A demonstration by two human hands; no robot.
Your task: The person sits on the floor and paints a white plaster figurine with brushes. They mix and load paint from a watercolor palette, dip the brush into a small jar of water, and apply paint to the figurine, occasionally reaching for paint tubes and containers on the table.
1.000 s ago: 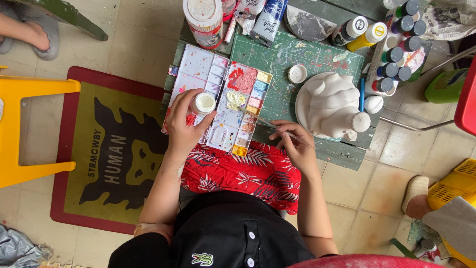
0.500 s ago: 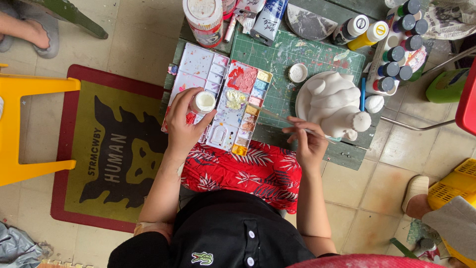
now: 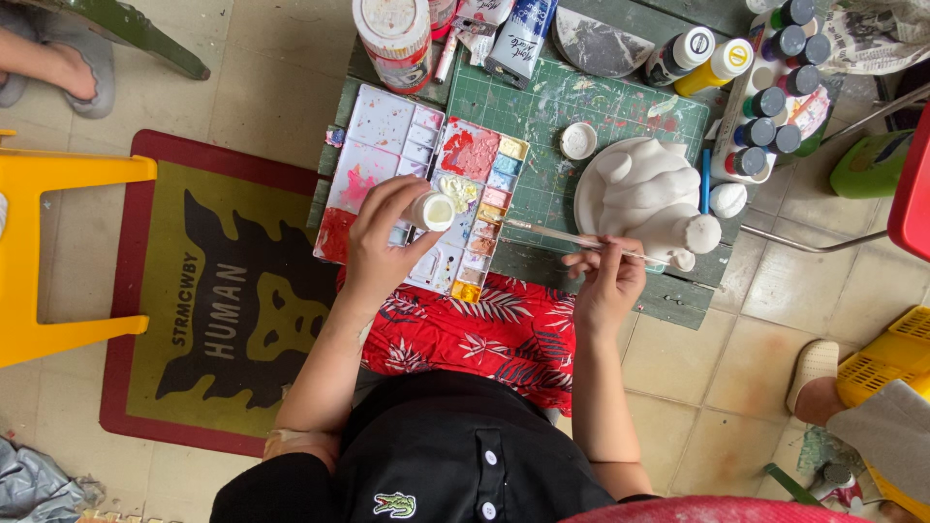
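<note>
a: paintbrush (image 3: 572, 237) — where is it, and who has it?

b: right hand (image 3: 605, 286), fingers pinched on the rear of the handle. it lies nearly level, tip pointing back toward the paint palette (image 3: 426, 184), shaft crossing just in front of the white plaster hand cast (image 3: 654, 199).

a: handling?

b: looks light, thin and stiff in the shaft, soft only at the bristles. i'd judge a pencil pinch nearer the ferrule gives finer control; held far back like this, the tip will swing more.

a: left hand?

b: left hand (image 3: 383, 242) curled around a small white paint bottle (image 3: 433, 210), held over the palette's right half. bottle reads as light plastic, probably squeezable and slick if paint is on it. grip the body, not the neck.

a: the cast?

b: sits on a white plate (image 3: 586, 199) right of the palette, on the green cutting mat (image 3: 562, 107). likely rigid, brittle, fingers the weak points. support it from the base.

a: around that?

b: loose white cap (image 3: 578, 140) between palette and cast. row of small dark-capped paint bottles (image 3: 770, 102) beyond the cast.
</note>
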